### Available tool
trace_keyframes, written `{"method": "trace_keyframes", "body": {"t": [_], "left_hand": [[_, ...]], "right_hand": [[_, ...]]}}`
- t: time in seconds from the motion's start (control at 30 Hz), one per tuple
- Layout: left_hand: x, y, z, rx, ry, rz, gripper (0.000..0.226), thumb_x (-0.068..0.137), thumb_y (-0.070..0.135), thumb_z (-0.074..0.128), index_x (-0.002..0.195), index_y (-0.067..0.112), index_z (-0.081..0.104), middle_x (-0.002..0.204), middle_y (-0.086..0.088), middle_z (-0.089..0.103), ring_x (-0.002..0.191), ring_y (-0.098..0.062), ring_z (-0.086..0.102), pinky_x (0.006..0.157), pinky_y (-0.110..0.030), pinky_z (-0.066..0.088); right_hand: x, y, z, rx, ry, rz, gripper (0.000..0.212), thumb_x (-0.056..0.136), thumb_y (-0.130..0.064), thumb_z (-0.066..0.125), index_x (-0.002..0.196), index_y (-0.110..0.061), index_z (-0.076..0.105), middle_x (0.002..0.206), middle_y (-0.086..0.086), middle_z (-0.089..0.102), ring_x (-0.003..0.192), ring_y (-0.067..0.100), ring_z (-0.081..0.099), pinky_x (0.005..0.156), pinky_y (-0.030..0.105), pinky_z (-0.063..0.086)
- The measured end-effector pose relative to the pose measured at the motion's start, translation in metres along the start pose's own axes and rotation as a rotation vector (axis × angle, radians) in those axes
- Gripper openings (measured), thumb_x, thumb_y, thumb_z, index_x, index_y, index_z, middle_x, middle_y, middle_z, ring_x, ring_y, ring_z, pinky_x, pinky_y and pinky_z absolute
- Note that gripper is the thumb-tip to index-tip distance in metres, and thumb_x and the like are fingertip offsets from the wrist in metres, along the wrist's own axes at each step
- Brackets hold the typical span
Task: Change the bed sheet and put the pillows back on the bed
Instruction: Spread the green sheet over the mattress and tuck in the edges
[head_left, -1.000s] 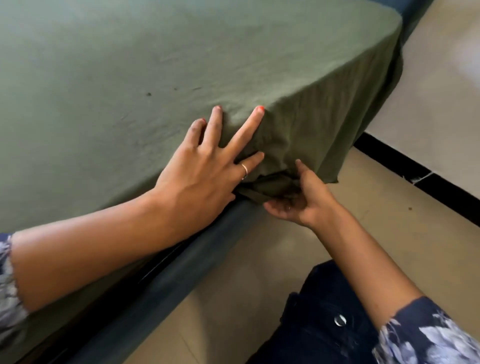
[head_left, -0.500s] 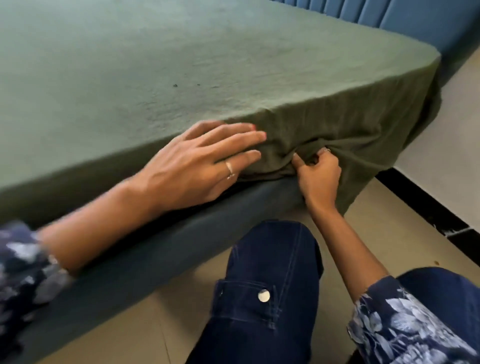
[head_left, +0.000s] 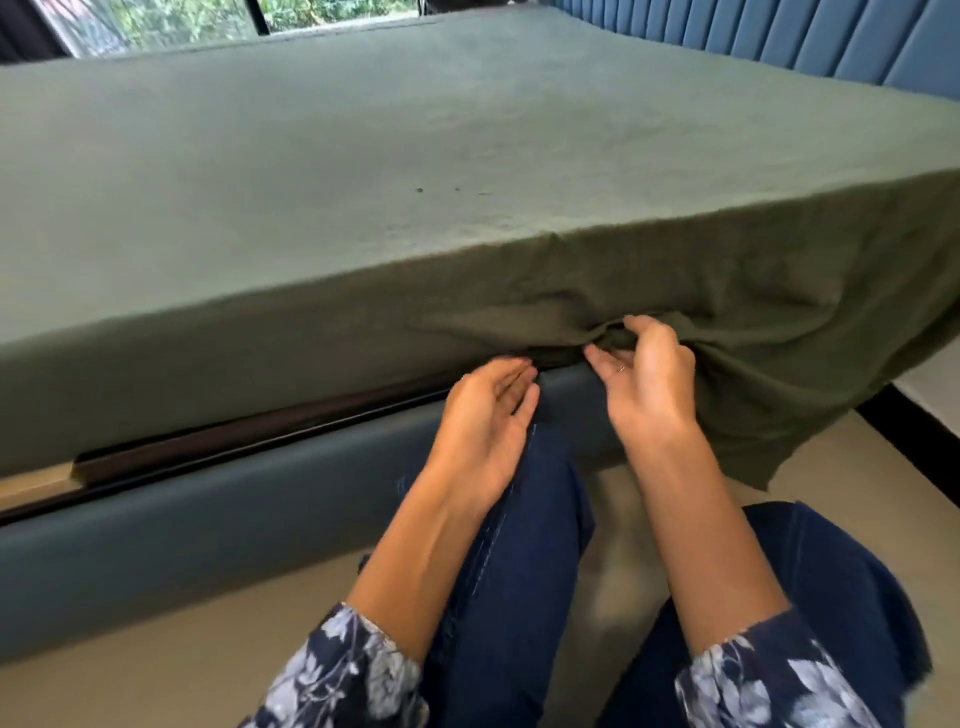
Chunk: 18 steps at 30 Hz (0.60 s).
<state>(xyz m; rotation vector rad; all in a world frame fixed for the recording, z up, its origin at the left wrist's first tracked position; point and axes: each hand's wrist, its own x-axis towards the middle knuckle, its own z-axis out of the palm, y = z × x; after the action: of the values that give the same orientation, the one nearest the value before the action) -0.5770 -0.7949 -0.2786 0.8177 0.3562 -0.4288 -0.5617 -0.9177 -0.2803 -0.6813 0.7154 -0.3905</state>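
nearest are the person's knees in dark blue denim trousers, crouched on the pale tiled floor so the work sits low, level with the seam under the mattress. the left hand is palm up with relaxed, nearly straight fingers holding nothing, its fingertips at the dark gap just left of the grip, probably ready to push cloth in. the right hand has its thumb and curled fingers pinched round a bunched fold of the olive-green cotton bed sheet, gathering the slack so it can go under the mattress edge. directly below the grip runs the padded grey-blue bed frame rail, and to the left of the grip the sheet is already tucked, with a dark wooden slat showing in the gap. to the right of the grip the sheet hangs loose down over the corner, so that stretch looks still undone. beyond the grip the sheet lies smooth and flat across the whole top. farther right stands the blue ribbed upholstered headboard, and farthest left a window with green foliage. no pillows are in view.
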Motion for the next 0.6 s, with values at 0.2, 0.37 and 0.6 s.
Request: {"method": "trace_keyframes", "body": {"t": [0.2,0.37,0.6], "left_hand": [[0.018,-0.007,0.019,-0.304,-0.093,0.021,0.021,0.085,-0.011,0.046,0.078,0.006,0.056,0.079,-0.004,0.057,0.08,-0.012,0.056,0.094,-0.023,0.044],[0.032,-0.004,0.036,-0.352,-0.184,-0.036,0.024,0.085,-0.008,0.047,0.076,0.009,0.06,0.078,-0.003,0.062,0.081,-0.013,0.057,0.091,-0.023,0.046],[0.049,-0.006,0.035,-0.24,-0.191,-0.013,0.032,0.083,-0.01,0.052,0.074,0.016,0.068,0.082,0.001,0.07,0.09,-0.01,0.063,0.101,-0.025,0.042]], "right_hand": [[-0.025,0.021,0.006,0.409,-0.061,0.012,0.065,0.094,-0.048,0.046,0.144,-0.009,0.033,0.135,0.016,0.043,0.127,0.027,0.046,0.109,0.039,0.038],[-0.013,0.013,0.018,0.551,-0.145,0.043,0.07,0.09,-0.056,0.046,0.141,-0.01,0.035,0.134,0.013,0.047,0.118,0.027,0.053,0.105,0.038,0.04],[0.038,-0.014,0.025,0.488,-0.237,0.011,0.057,0.098,-0.05,0.035,0.136,-0.011,0.05,0.136,0.015,0.054,0.117,0.03,0.054,0.107,0.045,0.036]]}}
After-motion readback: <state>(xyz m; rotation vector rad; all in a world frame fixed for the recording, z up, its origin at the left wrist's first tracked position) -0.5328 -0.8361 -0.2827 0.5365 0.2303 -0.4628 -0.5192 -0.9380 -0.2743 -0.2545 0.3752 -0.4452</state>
